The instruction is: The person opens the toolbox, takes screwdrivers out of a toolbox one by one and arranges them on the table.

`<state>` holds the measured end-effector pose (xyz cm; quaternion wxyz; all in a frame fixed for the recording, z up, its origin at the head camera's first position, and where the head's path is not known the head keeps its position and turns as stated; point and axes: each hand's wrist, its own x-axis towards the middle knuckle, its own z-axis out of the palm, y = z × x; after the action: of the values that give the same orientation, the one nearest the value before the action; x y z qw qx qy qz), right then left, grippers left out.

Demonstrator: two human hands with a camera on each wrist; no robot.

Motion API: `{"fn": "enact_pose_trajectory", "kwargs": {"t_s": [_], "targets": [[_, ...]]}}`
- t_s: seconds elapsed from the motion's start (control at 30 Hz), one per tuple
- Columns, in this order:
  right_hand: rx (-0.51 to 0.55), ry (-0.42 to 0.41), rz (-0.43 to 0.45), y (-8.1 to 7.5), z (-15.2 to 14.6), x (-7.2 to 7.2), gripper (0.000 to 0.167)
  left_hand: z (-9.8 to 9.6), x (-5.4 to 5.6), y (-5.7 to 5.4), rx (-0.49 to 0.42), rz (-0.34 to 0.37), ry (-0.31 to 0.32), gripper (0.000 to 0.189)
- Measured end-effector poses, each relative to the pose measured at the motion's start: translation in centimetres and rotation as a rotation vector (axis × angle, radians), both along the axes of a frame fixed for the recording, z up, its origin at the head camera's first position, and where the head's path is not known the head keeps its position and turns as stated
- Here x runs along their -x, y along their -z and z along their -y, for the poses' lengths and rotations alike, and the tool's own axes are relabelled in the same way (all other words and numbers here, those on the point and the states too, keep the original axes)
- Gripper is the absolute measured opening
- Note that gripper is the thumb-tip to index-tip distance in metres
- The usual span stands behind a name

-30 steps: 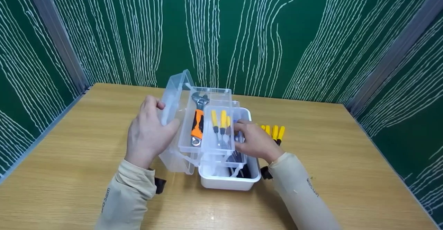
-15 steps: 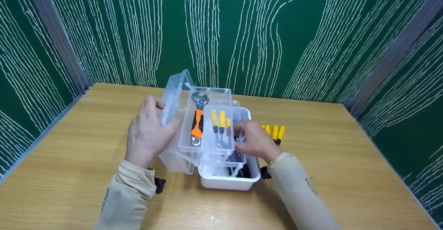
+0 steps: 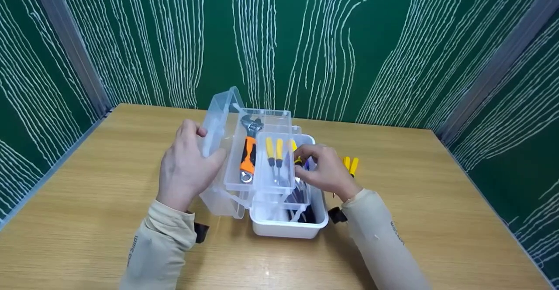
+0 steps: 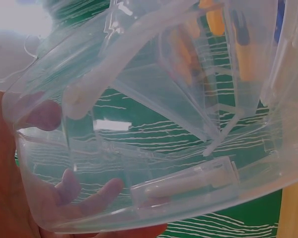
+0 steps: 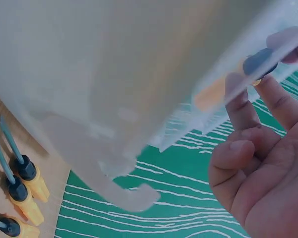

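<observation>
A toolbox with a white base [image 3: 286,231] and clear fold-out trays [image 3: 268,187] stands on the table. My left hand [image 3: 190,165] holds its raised clear lid [image 3: 218,111], thumb and fingers on opposite sides of the wall. My right hand [image 3: 325,170], over the box's right side, pinches a yellow-handled screwdriver [image 5: 211,94] near its black collar [image 5: 260,64]. Its lower end is hidden behind the tray and hand. In the upper tray lie an adjustable wrench [image 3: 249,152] with an orange-and-black grip and two yellow-handled screwdrivers [image 3: 279,150].
More yellow-handled screwdrivers [image 5: 27,193] lie on the wooden table [image 3: 415,202] right of the box, partly behind my right hand in the head view. Metal tools [image 3: 299,194] show in the lower tray. A green wall [image 3: 297,41] with white lines rises behind.
My right hand has lifted slightly and moved a little right, with the screwdriver's yellow handle coming into view at its fingertips. My left hand stays on the lid.
</observation>
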<state>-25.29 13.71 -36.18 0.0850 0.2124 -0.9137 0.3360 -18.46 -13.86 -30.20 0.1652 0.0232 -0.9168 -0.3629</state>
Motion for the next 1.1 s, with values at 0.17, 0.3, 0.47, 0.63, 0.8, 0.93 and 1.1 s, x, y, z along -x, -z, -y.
{"fn": "enact_pose_trajectory", "kwargs": {"t_s": [0.17,0.3,0.47,0.63,0.8,0.93,1.1], "targets": [[0.05,0.0,-0.013,-0.3,-0.5,0.1,0.017,0.0,0.0,-0.1,-0.001,0.011,-0.001,0.043],[0.07,0.007,-0.016,-0.5,-0.9,0.3,0.016,0.1,0.0,-0.2,-0.002,0.019,-0.004,0.043],[0.092,0.018,-0.016,-0.7,-1.4,0.4,0.014,0.1,-0.1,-0.3,-0.006,0.025,-0.002,0.044],[0.132,0.006,-0.07,-0.9,-2.4,0.7,0.013,0.0,0.0,-0.2,-0.004,0.014,-0.002,0.043],[0.159,0.009,-0.128,-1.2,-3.5,1.2,0.014,-0.1,0.0,-0.1,-0.004,0.001,-0.005,0.041],[0.175,0.044,-0.123,-1.4,-4.5,1.4,0.013,-0.1,0.0,-0.1,-0.001,0.005,-0.007,0.041],[0.123,0.145,-0.068,-1.4,-5.8,1.7,0.013,0.0,0.0,-0.1,-0.001,0.009,-0.002,0.041]]}}
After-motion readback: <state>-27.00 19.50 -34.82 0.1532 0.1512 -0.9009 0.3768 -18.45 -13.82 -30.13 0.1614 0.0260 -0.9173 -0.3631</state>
